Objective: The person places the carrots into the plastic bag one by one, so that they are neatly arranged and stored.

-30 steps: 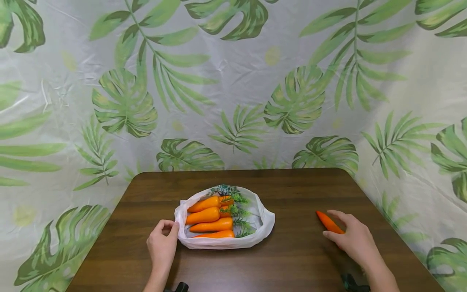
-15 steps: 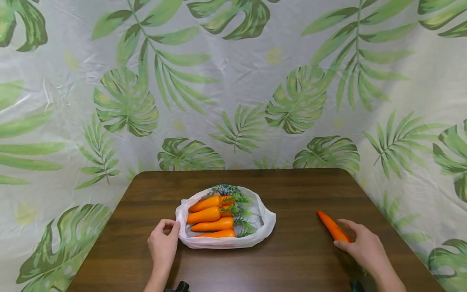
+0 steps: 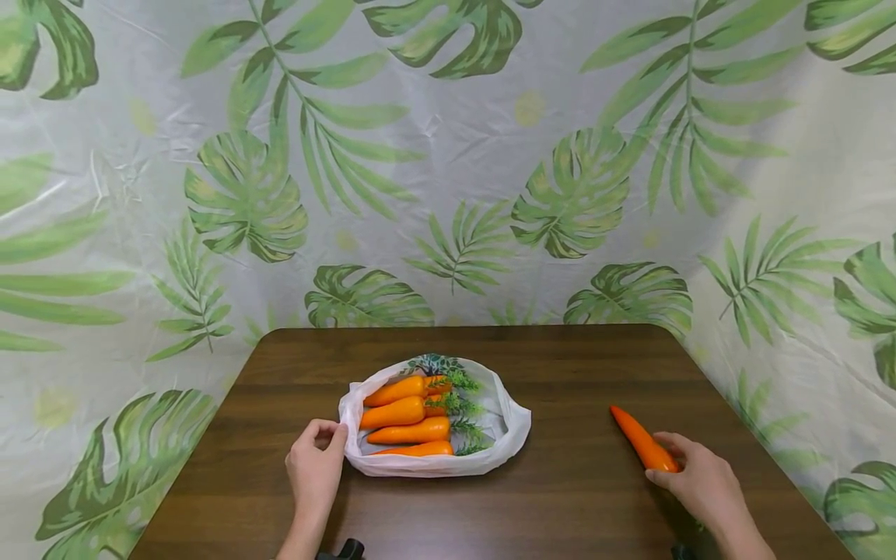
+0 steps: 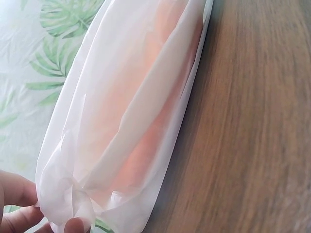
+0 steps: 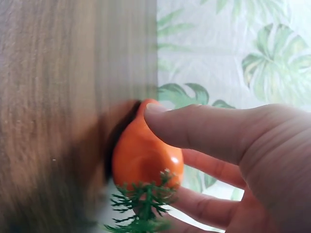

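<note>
A white plastic bag [image 3: 514,432] lies on the table with its mouth spread wide, and several orange carrots [image 3: 395,412] with green tops lie in it. My left hand [image 3: 315,467] pinches the bag's left end between thumb and fingers; in the left wrist view the carrots show only faintly through the film. To the right, a single carrot [image 3: 640,439] points away to the far left. My right hand [image 3: 703,478] holds its thick end, the thumb on one side and fingers on the other. Its green top [image 5: 146,208] shows in the right wrist view.
The dark wooden table [image 3: 546,505] has rounded far corners. Behind and beside it hangs a pale sheet [image 3: 448,171] printed with green leaves. Black straps [image 3: 350,549] show at the wrists.
My right hand has slid back along the single carrot, from near its tip to its thick end, and has closed on it. The left hand keeps its pinch on the bag.
</note>
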A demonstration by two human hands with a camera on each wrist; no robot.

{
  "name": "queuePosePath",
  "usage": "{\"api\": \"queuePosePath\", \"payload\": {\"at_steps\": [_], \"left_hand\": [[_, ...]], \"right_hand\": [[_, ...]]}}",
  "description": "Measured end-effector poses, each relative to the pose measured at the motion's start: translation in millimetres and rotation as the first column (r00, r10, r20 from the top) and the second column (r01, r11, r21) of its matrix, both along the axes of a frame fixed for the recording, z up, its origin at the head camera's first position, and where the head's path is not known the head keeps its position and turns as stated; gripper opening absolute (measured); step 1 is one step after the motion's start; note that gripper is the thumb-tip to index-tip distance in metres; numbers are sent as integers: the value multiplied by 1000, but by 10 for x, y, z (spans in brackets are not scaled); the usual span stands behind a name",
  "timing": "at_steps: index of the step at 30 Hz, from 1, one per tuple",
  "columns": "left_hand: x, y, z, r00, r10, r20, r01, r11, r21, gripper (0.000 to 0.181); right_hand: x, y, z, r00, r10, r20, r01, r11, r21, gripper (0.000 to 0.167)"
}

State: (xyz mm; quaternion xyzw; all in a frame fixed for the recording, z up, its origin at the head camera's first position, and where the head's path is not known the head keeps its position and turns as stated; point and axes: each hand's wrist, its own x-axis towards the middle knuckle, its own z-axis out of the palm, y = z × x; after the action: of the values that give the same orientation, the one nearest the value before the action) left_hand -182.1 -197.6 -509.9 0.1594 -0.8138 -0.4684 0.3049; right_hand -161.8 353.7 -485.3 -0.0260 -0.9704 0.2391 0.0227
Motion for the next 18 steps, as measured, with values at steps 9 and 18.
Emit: {"api": "queuePosePath", "payload": {"at_steps": [9, 18], "left_hand": [[18, 7, 21, 1000, -12, 1, 12, 1000, 11, 8], [22, 1, 25, 1000, -10, -6, 10, 1000, 9, 8]], "right_hand": [[-30, 17, -101, 999, -41, 20, 40, 999, 22, 72], [-50, -21, -113, 997, -52, -48, 54, 998, 32, 64]]}}
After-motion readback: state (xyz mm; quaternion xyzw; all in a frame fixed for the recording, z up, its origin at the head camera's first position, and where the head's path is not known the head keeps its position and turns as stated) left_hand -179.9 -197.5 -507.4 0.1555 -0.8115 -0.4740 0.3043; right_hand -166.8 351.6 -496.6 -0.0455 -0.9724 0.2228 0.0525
